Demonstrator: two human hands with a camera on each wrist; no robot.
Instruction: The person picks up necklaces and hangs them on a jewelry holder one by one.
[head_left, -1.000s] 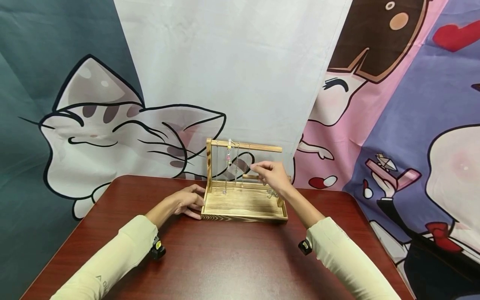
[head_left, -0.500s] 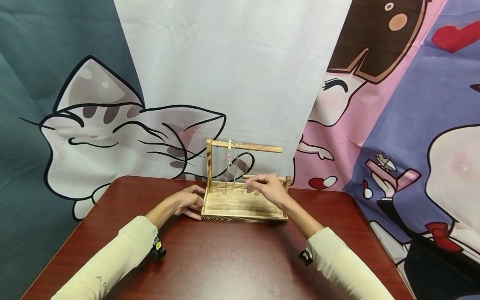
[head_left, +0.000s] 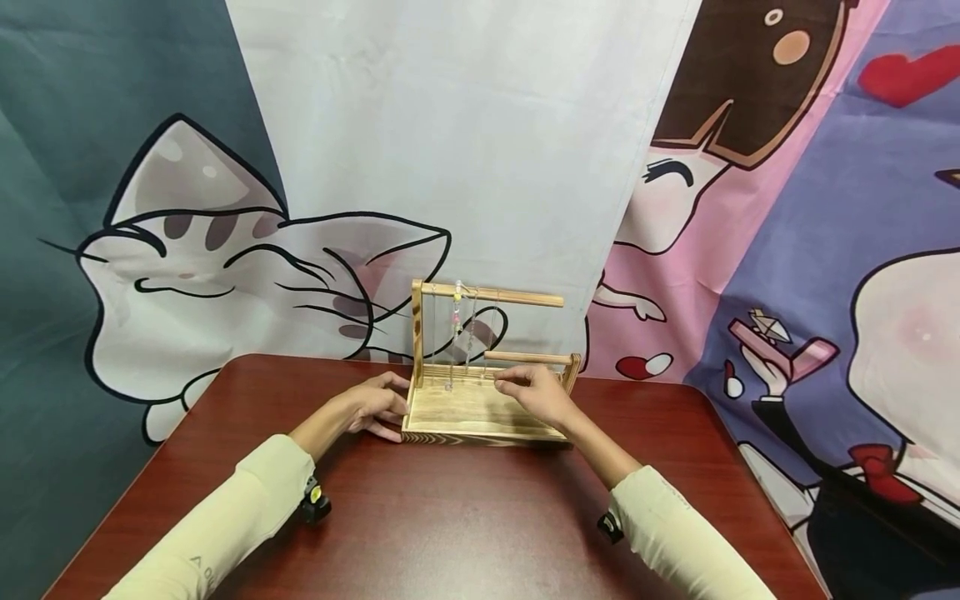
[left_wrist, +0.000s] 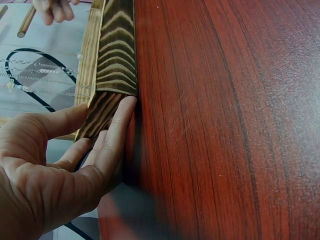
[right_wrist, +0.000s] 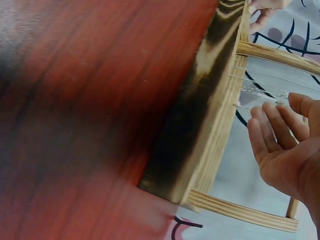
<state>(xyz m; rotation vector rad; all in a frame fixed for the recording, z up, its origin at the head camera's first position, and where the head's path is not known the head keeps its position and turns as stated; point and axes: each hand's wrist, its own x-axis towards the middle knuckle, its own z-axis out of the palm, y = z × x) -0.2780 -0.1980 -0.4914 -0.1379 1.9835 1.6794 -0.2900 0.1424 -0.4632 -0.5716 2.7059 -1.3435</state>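
Observation:
A wooden jewelry stand [head_left: 480, 437] with a shallow tray base stands on the table. My left hand [head_left: 372, 403] grips its left end; in the left wrist view the thumb [left_wrist: 75, 117] lies at the tray's rim and the fingers along the dark-grained side. From the upper bar [head_left: 525, 297] hang several thin necklaces, one with colored beads [head_left: 457, 318]. My right hand [head_left: 538, 393] is over the tray, fingertips close to the rightmost necklace [head_left: 492, 332]. In the right wrist view its thumb [right_wrist: 295, 102] stands apart from the extended fingers, right by the fine chains.
The reddish-brown table [head_left: 457, 517] spreads in front of the stand. A shorter, lower bar [head_left: 525, 357] rises at the stand's right, behind my right hand. A cartoon-printed cloth [head_left: 480, 150] hangs just behind the table.
My right hand has come down from mid-height beside the rightmost necklace to the level of its lower end. A small chain cluster below the hand is now out of sight. The left hand stays put.

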